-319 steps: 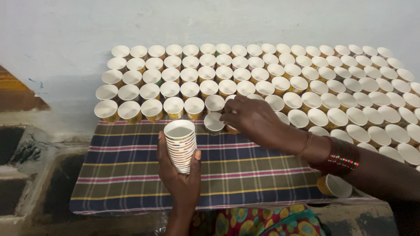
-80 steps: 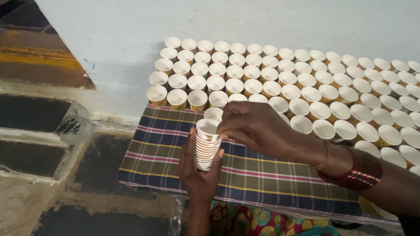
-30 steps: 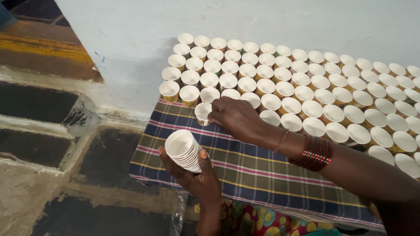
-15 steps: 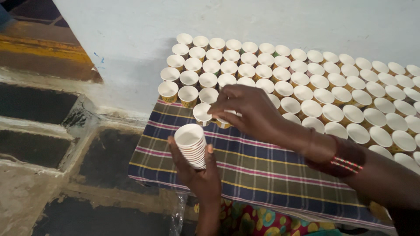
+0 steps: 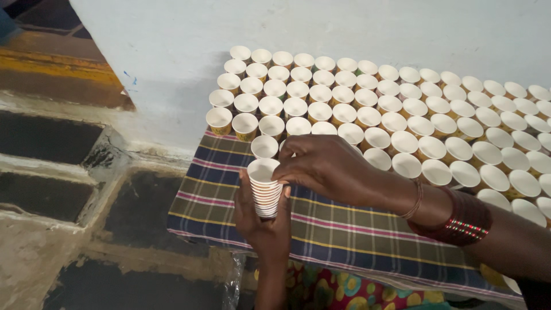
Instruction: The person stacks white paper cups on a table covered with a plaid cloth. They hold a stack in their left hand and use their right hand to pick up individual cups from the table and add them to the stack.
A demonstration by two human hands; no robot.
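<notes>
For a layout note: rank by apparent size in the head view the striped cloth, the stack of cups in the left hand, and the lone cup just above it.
1. striped cloth
2. stack of cups
3. lone cup

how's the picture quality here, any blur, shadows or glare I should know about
Head view: soft, even light and no glare; the rows of cups are fairly sharp, with a faint shadow on the wall to their left. The right hand at the cup stack looks slightly soft; the left hand holds the stack.
</notes>
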